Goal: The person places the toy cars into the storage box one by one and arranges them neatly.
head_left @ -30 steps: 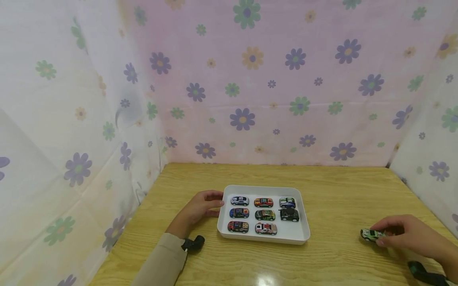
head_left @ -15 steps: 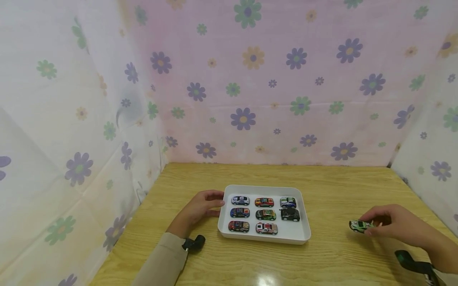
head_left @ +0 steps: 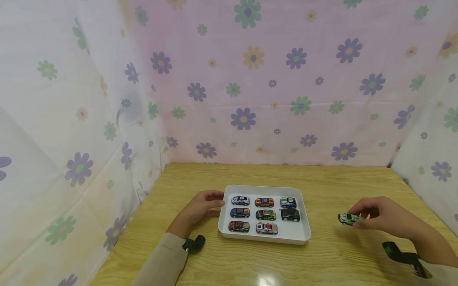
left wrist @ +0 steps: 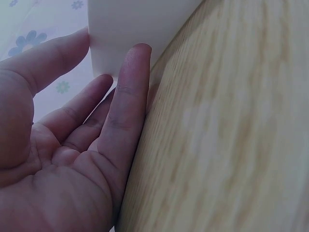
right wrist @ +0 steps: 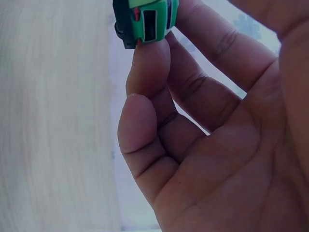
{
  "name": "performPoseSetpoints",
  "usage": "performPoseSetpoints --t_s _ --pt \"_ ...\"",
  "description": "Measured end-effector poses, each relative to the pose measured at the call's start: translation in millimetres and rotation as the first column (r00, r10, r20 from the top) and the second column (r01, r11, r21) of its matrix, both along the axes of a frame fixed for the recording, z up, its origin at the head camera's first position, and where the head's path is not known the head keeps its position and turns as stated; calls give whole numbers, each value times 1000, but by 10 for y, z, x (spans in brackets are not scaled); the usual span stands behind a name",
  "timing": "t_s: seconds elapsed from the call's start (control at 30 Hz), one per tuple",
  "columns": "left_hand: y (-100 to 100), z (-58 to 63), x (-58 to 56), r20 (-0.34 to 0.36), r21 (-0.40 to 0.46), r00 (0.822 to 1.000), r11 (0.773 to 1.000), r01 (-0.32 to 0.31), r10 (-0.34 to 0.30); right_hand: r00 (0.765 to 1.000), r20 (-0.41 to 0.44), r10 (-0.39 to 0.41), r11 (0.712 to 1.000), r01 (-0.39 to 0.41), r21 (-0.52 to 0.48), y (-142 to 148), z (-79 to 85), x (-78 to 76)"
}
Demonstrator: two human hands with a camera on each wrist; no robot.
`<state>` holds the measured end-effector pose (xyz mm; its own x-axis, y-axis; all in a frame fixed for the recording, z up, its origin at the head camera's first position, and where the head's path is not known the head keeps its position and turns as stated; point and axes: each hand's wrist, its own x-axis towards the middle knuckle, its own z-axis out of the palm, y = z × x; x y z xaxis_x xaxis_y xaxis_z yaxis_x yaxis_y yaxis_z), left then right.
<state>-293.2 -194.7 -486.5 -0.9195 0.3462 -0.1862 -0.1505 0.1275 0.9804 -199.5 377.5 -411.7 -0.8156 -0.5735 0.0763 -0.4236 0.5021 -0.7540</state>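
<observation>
My right hand [head_left: 388, 216] pinches a small green toy car [head_left: 348, 218] between thumb and fingers, above the table to the right of the tray. The right wrist view shows one green end of that car at the top, by the fingertips; the rest is out of frame. At the left end of the white tray [head_left: 292, 231], my left hand [head_left: 201, 207] touches the outer wall with its fingertips. Its fingers are nearly straight in the left wrist view, with the hand's edge along the table. Several toy cars stand in the tray, including a black one [head_left: 290, 215] and a white-and-red one [head_left: 266, 228].
The cars in the tray stand in rows, with bare tray floor at its front right corner. Beneath is a wood-grain table [head_left: 272, 260]. Flower-print cloth [head_left: 272, 99] encloses the back and both sides.
My right hand has moved left and a little farther back with the green toy car, towards the tray. The left hand and the tray have stayed in place.
</observation>
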Motion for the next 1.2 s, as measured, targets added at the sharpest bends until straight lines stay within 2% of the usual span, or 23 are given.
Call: performPoseSetpoints --t_s 0.33,0.63,0.83,1.0,1.2 --pt "3 8 -4 1 -9 1000 1000 1 -1 995 -86 -52 998 53 17 -203 105 -29" --pt "-1 4 0 2 -12 1000 1000 1 -1 987 -151 -56 998 59 19 -360 184 -34" --pt "-8 27 13 -2 -13 1000 1000 -4 4 980 -186 -68 998 69 1 -459 153 -50" --pt "-30 9 -20 -4 -7 1000 1000 3 -3 971 -234 -57 998 57 -8 -562 141 -63" --pt "-12 -18 -40 4 -3 1000 1000 7 -7 967 -244 -71 997 73 -4 -627 146 -45"
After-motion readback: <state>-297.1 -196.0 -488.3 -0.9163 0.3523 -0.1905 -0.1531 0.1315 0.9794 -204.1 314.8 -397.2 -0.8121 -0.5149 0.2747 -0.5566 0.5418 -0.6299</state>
